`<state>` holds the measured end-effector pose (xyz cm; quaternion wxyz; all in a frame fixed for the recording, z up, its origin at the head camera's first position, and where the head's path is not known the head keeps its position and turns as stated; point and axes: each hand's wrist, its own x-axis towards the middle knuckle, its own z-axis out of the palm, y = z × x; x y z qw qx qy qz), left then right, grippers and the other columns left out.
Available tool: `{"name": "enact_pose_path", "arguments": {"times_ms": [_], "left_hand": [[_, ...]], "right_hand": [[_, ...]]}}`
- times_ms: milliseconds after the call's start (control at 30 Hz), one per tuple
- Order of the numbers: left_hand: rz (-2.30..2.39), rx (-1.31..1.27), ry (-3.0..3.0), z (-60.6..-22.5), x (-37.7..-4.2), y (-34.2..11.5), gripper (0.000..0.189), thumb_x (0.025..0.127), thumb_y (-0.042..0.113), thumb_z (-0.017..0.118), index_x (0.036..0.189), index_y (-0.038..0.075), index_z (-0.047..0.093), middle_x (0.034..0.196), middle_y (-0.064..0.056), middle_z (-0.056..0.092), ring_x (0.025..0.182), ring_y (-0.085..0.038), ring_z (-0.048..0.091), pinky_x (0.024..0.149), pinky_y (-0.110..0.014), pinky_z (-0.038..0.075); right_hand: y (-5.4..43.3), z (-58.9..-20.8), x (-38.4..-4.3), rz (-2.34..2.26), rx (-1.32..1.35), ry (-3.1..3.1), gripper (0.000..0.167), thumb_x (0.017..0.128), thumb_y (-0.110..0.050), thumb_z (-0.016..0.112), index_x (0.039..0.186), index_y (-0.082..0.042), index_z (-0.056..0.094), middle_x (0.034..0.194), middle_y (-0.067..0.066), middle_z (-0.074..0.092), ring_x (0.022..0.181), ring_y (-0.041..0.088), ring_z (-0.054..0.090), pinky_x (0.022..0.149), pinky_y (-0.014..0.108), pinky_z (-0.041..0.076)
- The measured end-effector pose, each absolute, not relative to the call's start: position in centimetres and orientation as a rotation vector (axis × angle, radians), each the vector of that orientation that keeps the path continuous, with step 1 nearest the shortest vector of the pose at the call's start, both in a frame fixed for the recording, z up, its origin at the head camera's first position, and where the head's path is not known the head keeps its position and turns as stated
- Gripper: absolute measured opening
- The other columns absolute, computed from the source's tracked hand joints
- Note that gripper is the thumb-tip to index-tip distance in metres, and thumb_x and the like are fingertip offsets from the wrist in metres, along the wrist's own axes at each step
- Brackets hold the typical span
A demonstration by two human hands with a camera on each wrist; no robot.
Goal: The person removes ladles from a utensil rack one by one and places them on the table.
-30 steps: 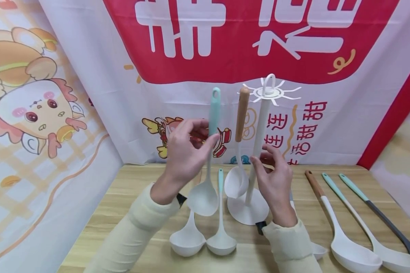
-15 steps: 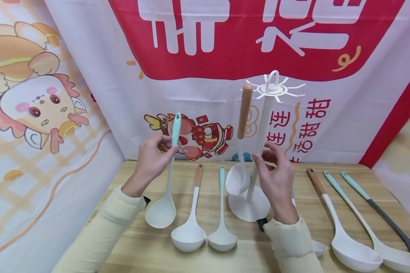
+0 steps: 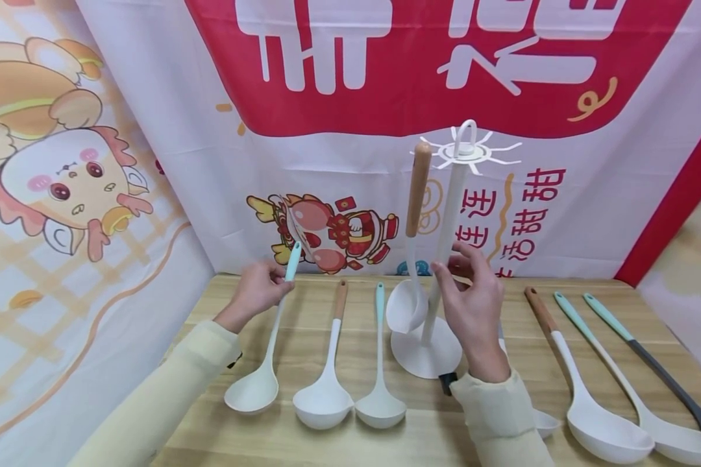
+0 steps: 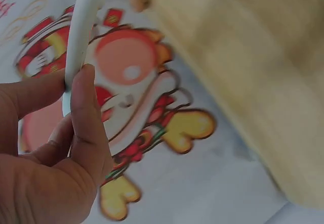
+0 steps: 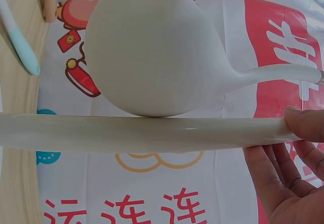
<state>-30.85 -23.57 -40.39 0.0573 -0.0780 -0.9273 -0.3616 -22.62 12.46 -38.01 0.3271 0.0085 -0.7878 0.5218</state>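
My left hand [image 3: 256, 289] pinches the mint handle [image 3: 293, 261] of a white ladle [image 3: 254, 390], whose bowl is low at the table's left side. In the left wrist view, thumb and fingers hold that pale handle [image 4: 81, 37]. My right hand [image 3: 474, 301] grips the white post [image 3: 452, 214] of a utensil stand with a round base [image 3: 415, 360] and a ring of hooks [image 3: 461, 154] on top. A wooden-handled ladle [image 3: 418, 191] hangs from the stand. In the right wrist view, its bowl [image 5: 152, 47] is beside the post [image 5: 142, 133], between thumb and fingers.
On the wooden table [image 3: 444, 428], a wooden-handled ladle [image 3: 323, 403] and a mint-handled ladle [image 3: 380, 405] lie left of the stand. To the right lie a wooden-handled spoon [image 3: 607, 431], a mint-handled one [image 3: 672, 438] and a grey one [image 3: 666, 370]. A printed cloth [image 3: 339, 168] hangs behind.
My left hand has carried the mint-handled ladle from beside the stand leftward and down, past the other two ladles. My right hand has stayed on the post.
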Motion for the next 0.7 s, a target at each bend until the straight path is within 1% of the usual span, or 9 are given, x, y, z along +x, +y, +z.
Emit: {"name": "enact_pose_path", "arguments": {"times_ms": [133, 267, 333, 567, 700], "left_hand": [[-1.078, -0.203, -2.885, -42.2, -31.8, -23.5, 0.020, 0.090, 0.008, 0.077, 0.101, -0.008, 0.074, 0.080, -0.014, 0.076, 0.052, -0.007, 0.063, 0.051, -0.024, 0.059], [-1.068, -0.159, -2.929, -43.4, -32.6, -23.3, 0.013, 0.089, 0.007, 0.075, 0.092, -0.006, 0.075, 0.073, -0.009, 0.071, 0.050, -0.008, 0.061, 0.050, -0.024, 0.059], [-1.051, -0.146, -2.953, -43.9, -32.9, -23.1, 0.011, 0.089, 0.005, 0.074, 0.088, -0.005, 0.075, 0.070, -0.009, 0.070, 0.049, -0.009, 0.061, 0.050, -0.025, 0.059], [-0.939, -0.108, -3.087, -45.2, -33.5, -22.1, 0.009, 0.088, 0.004, 0.075, 0.083, -0.003, 0.073, 0.072, -0.009, 0.067, 0.053, -0.010, 0.062, 0.051, -0.023, 0.060], [-0.906, -0.058, -3.119, -45.5, -33.3, -21.8, 0.009, 0.087, 0.004, 0.076, 0.081, -0.002, 0.073, 0.071, -0.008, 0.066, 0.052, -0.011, 0.062, 0.049, -0.022, 0.057]], "right_hand": [[12.5, -38.0, -22.6, 1.373, 0.013, -2.071, 0.046, 0.097, -0.020, 0.077, 0.141, -0.012, 0.062, 0.125, 0.014, 0.074, 0.111, 0.030, 0.075, 0.092, 0.040, 0.063], [12.5, -37.9, -22.6, 1.374, 0.014, -2.080, 0.047, 0.097, -0.019, 0.077, 0.141, -0.011, 0.062, 0.125, 0.015, 0.073, 0.111, 0.031, 0.075, 0.092, 0.042, 0.063], [12.5, -37.9, -22.6, 1.372, 0.014, -2.082, 0.047, 0.097, -0.020, 0.077, 0.141, -0.011, 0.062, 0.125, 0.015, 0.074, 0.111, 0.031, 0.075, 0.092, 0.042, 0.063], [12.6, -38.0, -22.7, 1.368, 0.019, -2.072, 0.045, 0.098, -0.020, 0.077, 0.140, -0.011, 0.063, 0.124, 0.014, 0.074, 0.111, 0.031, 0.075, 0.091, 0.039, 0.063], [12.6, -38.2, -22.8, 1.370, 0.025, -2.068, 0.045, 0.098, -0.020, 0.076, 0.140, -0.011, 0.063, 0.124, 0.014, 0.074, 0.110, 0.030, 0.075, 0.090, 0.034, 0.062]]}}
